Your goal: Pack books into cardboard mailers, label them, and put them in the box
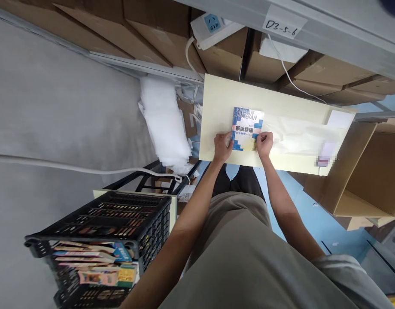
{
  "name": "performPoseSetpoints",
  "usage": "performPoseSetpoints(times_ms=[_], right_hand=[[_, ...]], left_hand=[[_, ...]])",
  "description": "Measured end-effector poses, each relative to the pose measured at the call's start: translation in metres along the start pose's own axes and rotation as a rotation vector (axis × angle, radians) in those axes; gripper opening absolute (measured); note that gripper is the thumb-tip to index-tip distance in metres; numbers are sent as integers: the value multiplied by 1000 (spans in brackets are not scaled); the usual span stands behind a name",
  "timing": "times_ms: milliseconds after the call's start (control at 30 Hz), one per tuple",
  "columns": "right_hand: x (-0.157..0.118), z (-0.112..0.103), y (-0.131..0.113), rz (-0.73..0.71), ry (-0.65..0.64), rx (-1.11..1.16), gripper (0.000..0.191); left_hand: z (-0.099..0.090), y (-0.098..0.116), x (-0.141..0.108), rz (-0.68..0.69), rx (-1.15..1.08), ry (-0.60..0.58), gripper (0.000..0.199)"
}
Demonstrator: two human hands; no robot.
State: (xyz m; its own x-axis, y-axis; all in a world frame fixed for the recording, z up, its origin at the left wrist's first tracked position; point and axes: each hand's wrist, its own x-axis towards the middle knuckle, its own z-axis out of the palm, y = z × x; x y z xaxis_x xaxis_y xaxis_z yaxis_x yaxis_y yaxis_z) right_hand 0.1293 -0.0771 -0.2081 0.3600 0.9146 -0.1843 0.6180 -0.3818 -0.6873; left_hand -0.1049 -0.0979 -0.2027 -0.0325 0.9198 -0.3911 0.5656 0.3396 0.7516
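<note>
A blue and white paperback book (247,128) with Chinese print on its cover lies face up on the cream tabletop (213,98). My left hand (222,146) grips its left edge, the thumb along the lower left side. At the lower right edge, my right hand (264,141) pinches the book with curled fingers. A clear, shiny plastic sheet or bag (290,133) seems to lie flat on the table to the right of the book.
White foam sheets (165,124) hang left of the table. A black crate (101,219) holding several books stands at lower left. An open cardboard box (361,171) is at right. Behind the table, a shelf holds cardboard boxes (162,38) and a power strip (213,28).
</note>
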Motion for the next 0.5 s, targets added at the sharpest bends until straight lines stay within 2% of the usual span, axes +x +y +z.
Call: performPoseSetpoints(times_ms=[67,100,233,267,367,433,500], right_hand=[[1,0,-2,9,10,-14,14],[1,1,-3,17,12,-22,15],[3,2,-6,51,-3,-34,19],[3,2,-6,53,-4,-33,19],[3,3,-5,46,11,-17,19],[4,4,-3,37,17,-3,19],[5,4,-1,29,1,6,18]], left_hand=[[-5,-1,1,-26,-17,5,34],[-9,-3,2,-56,-19,44,33],[-30,-8,8,-255,31,363,45],[-35,-9,11,-306,46,404,47],[-47,-9,18,-386,84,389,29],[-52,-5,21,-357,101,375,19],[-54,3,19,-311,76,376,20]])
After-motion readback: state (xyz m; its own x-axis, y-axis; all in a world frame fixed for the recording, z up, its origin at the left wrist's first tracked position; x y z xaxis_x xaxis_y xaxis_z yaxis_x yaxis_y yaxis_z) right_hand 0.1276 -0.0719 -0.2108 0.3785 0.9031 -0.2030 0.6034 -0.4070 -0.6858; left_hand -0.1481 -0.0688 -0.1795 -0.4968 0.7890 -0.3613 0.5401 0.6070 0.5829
